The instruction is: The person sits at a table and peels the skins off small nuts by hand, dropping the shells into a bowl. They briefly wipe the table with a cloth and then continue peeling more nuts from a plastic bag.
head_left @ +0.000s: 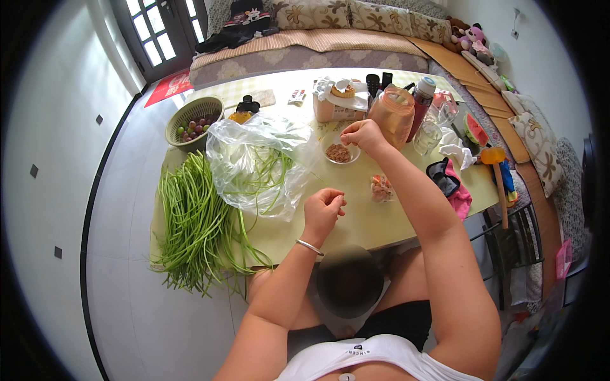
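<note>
My left hand (323, 214) is over the near middle of the table, its fingers curled and pressed together. A thin green strand runs close to its fingertips, but I cannot make out what they hold. My right hand (363, 135) reaches across to the rim of a small clear bowl (338, 161) with brown crumbly bits in it. Its thumb and fingers are pinched; anything between them is too small to name. To the left lie a big heap of long green stalks (194, 219) and a clear plastic bag (232, 149) with more stalks in it.
A green basket of grapes (172, 132) stands at the far left. Beyond my right hand are a tissue box (327, 113), a large orange-tinted jar (389, 117) and a bottle (420, 101). A small packet (381, 188) lies under my right forearm. An orange mallet (499, 171) rests at the right edge.
</note>
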Demonstrator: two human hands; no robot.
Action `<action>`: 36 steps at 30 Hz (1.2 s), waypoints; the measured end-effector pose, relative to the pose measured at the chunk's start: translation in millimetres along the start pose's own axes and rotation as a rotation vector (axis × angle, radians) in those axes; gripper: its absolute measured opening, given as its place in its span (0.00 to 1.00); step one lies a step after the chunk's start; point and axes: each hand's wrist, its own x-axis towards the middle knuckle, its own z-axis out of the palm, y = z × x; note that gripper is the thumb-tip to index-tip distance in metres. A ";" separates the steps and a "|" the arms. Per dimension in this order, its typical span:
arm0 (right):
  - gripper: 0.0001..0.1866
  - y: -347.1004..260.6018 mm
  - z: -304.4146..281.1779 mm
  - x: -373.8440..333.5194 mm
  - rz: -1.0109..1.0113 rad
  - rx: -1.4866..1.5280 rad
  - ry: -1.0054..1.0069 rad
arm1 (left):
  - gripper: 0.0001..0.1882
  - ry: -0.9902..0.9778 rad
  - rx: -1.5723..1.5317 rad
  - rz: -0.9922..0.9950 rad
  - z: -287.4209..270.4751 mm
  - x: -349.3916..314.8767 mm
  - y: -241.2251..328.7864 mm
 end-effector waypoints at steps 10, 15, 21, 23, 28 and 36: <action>0.09 -173.9 -22.0 -121.0 -0.144 0.573 -0.442 | 0.10 -0.044 0.014 0.013 2.2 6.0 -7.0; 0.08 -258.4 -28.3 -208.9 -0.502 0.540 -0.889 | 0.10 0.091 0.072 -0.035 -32.3 1.1 -19.2; 0.07 -308.2 -54.5 -290.1 -0.739 0.324 -1.132 | 0.10 0.006 -0.050 -0.011 -18.8 15.2 -48.3; 0.05 -323.0 -57.3 -320.6 -0.668 0.329 -1.114 | 0.10 -0.015 -0.047 0.027 -14.7 15.7 -53.4; 0.07 -339.8 -49.2 -362.5 -0.717 0.269 -1.123 | 0.10 -0.033 -0.059 0.101 -4.4 7.3 -44.2; 0.07 -340.9 -53.5 -409.8 -0.753 0.299 -1.076 | 0.10 0.018 0.040 0.224 -4.5 -11.0 -34.3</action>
